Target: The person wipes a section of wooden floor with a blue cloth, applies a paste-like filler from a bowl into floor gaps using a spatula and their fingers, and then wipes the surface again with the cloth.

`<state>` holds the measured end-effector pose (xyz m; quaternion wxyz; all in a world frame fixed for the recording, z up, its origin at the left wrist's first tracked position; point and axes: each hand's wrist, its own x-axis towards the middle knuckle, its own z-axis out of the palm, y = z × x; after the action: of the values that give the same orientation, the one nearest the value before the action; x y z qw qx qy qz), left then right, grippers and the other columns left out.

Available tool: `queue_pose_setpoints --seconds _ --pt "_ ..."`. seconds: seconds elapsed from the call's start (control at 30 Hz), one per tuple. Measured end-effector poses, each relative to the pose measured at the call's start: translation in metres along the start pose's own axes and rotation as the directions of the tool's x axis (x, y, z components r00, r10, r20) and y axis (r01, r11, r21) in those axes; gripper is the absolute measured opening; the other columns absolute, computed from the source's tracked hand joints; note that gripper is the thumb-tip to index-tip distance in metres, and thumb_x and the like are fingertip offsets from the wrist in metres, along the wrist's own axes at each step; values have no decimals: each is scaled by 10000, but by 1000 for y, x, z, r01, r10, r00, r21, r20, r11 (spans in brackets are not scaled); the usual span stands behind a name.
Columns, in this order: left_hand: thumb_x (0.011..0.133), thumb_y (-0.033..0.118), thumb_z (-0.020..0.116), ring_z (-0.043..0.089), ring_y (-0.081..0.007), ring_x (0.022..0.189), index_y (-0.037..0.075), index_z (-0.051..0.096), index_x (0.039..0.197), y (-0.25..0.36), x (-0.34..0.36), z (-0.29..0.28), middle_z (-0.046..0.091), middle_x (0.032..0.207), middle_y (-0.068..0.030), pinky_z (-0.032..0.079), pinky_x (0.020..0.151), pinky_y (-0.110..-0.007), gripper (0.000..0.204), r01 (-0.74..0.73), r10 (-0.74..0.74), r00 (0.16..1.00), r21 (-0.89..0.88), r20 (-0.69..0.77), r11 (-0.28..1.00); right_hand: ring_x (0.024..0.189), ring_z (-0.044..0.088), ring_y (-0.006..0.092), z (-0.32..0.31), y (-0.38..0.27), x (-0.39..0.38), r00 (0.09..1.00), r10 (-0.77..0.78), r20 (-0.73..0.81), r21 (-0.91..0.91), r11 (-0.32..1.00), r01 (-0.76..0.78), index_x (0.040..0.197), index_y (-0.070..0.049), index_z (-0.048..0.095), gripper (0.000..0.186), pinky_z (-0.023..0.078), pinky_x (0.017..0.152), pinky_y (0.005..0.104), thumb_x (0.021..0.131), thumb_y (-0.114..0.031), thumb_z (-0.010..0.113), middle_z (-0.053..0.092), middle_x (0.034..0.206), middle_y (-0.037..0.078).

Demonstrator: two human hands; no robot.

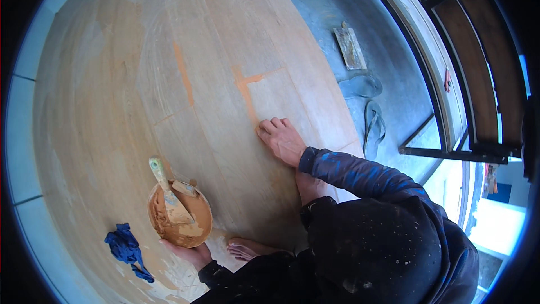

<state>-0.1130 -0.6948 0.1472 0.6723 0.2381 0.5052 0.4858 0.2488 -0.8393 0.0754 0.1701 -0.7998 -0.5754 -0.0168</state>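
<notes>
The left hand point(192, 254) grips a round bowl point(210, 222) of brown paste point(198, 204); the right hand point(280, 141) curls on the wooden floor point(222, 152), its grip hidden.

Matt wood-grain floor point(214, 135), rough smeared paste point(201, 209), wrinkled cloth point(125, 246)

White glare at lower right — blown out, wooden floor point(225, 152) softly shadowed, edges bent, rim black

Bright light point(498, 226) shows beyond the grey floor point(398, 73).
</notes>
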Motion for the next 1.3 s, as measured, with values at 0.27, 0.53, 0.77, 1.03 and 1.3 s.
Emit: queue_pose_setpoints --seconds 0.27,0.53,0.77,1.03,1.3 --pt "1092 653 392 336 -328 1580 146 280 1685 -10 44 54 325 1726 -105 269 1317 -507 789 58 -71 980 73 187 996 1289 557 392 -23 -81 -123 714 697 68 -107 716 -690 1385 -5 571 575 468 1032 522 914 -327 640 613 1297 141" --pt "1128 584 350 365 -321 1562 136 317 1665 -25 56 93 352 1711 -96 301 1297 -516 700 96 -146 936 167 320 981 997 736 319 -173 7 -187 743 602 293 450 599 -662 1191 47 744 370 582 916 401 894 16 524 751 1108 208" --pt "1121 601 368 395 -319 1545 130 331 1658 -10 55 76 383 1694 -97 309 1292 -501 715 -7 -59 957 227 283 974 1021 721 126 -111 32 -195 611 610 504 669 171 -723 1215 37 762 242 561 968 296 1002 -4 655 794 1115 60" --pt "1135 512 382 458 -297 1503 160 413 1619 15 -17 5 452 1658 -67 383 1239 -522 599 -113 108 993 118 48 987 1020 713 209 -12 -14 -136 919 135 371 769 510 -386 1183 1 761 222 561 930 361 979 -21 677 777 1072 81" --pt "1077 540 506 418 -289 1532 152 391 1635 56 -130 -94 416 1684 -60 362 1255 -507 689 -278 317 901 165 -296 946 1067 579 227 7 -30 -117 912 -359 196 176 928 328 984 -38 731 207 455 958 361 840 -150 635 635 1107 58"
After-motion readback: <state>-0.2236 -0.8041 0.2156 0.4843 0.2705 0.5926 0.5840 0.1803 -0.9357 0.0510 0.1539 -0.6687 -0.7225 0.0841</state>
